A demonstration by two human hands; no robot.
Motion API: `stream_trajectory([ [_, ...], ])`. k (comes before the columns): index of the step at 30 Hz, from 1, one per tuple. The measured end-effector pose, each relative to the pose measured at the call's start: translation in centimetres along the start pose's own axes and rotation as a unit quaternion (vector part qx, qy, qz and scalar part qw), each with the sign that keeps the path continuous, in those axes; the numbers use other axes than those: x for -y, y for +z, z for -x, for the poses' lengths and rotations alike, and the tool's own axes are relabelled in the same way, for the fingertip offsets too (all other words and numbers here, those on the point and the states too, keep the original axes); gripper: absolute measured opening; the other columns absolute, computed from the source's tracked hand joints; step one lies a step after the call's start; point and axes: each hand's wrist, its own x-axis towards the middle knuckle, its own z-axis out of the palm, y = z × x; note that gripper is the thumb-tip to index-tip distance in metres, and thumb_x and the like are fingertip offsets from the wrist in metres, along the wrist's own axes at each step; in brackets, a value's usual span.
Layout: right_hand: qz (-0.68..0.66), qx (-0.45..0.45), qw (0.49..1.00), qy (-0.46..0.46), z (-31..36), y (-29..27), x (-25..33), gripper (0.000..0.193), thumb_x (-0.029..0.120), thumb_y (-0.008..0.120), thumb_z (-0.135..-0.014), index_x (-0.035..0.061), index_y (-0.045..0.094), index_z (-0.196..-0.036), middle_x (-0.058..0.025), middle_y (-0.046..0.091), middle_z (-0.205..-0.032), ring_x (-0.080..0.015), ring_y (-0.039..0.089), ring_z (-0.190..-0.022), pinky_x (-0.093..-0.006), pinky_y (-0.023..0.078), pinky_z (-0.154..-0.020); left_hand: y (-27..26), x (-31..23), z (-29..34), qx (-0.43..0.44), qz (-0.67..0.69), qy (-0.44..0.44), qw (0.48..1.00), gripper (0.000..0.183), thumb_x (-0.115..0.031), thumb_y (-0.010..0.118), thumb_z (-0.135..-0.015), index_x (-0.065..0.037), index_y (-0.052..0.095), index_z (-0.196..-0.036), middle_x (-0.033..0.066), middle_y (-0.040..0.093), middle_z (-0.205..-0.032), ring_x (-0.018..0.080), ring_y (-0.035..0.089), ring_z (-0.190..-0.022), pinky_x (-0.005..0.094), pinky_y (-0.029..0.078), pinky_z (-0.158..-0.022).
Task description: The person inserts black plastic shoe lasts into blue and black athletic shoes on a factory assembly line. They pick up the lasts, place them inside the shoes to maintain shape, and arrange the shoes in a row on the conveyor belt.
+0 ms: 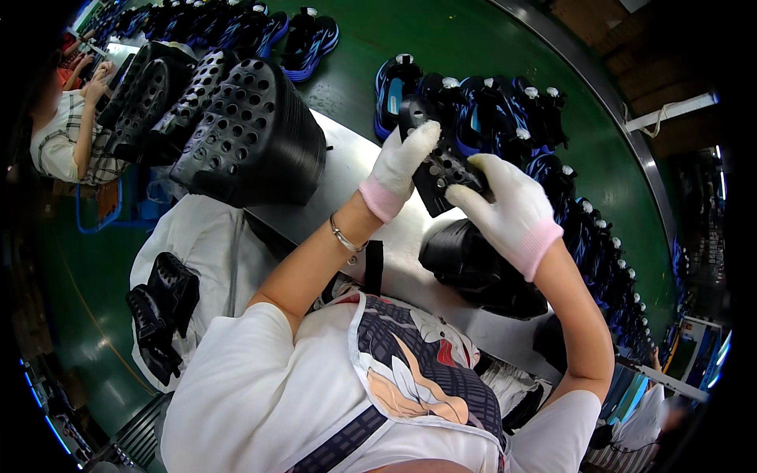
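Both of my hands wear white knit gloves with pink cuffs. Between them is a black perforated sole-shaped piece point(451, 172), tilted over the metal table edge by the line of shoes. My left hand point(404, 164) grips its upper left side with the thumb on the face. On its right side, my right hand point(509, 203) pinches the lower part between thumb and fingers; the fingers behind the piece are hidden. Just beyond it stand black and blue sneakers point(477, 118). Below my right hand lies a nested stack of black pieces point(457, 252).
Large nested stacks of black perforated pieces point(244, 126) stand on the metal table point(347, 150) at left. A green conveyor point(441, 35) carries rows of sneakers. Two black pieces point(162, 303) lie on white cloth point(193, 236). Another person point(63, 146) is at far left.
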Motion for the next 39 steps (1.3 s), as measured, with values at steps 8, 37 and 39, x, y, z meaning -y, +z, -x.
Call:
stream_trajectory([
  [8,0.082,0.051,0.995,0.018,-6.1,2.7,0.5,0.042,0.040,0.058,-0.085,-0.0011,0.058,-0.087,-0.0221,0.066,-0.081,-0.0383,0.065,-0.076,-0.0442,0.052,-0.070,-2.7,-0.4,-1.8,-0.128,-0.052,0.052,0.989,0.035,-0.037,0.055,-0.096,-0.003,0.060,-0.100,0.0057,0.064,-0.088,0.0142,0.063,-0.076,0.0285,0.054,-0.069],
  [37,0.294,0.144,0.941,0.081,-20.7,5.9,1.5,0.030,0.027,0.055,-0.085,0.0052,0.073,-0.095,-0.0192,0.070,-0.099,-0.0333,0.068,-0.095,-0.0412,0.053,-0.084,-7.3,1.1,-5.0,-0.151,-0.709,0.025,0.689,0.009,-0.014,0.058,-0.087,-0.006,0.062,-0.091,0.0156,0.060,-0.096,0.0384,0.062,-0.087,0.0476,0.051,-0.077],
  [39,0.358,0.172,0.916,0.052,-20.9,7.4,2.8,0.021,0.014,0.062,-0.080,0.0077,0.074,-0.097,-0.0147,0.071,-0.103,-0.0302,0.069,-0.097,-0.0400,0.054,-0.082,-6.6,0.5,-5.1,-0.159,-0.706,-0.048,0.688,0.012,-0.014,0.057,-0.087,-0.006,0.063,-0.093,0.0158,0.064,-0.100,0.0394,0.063,-0.091,0.0458,0.052,-0.081],
])
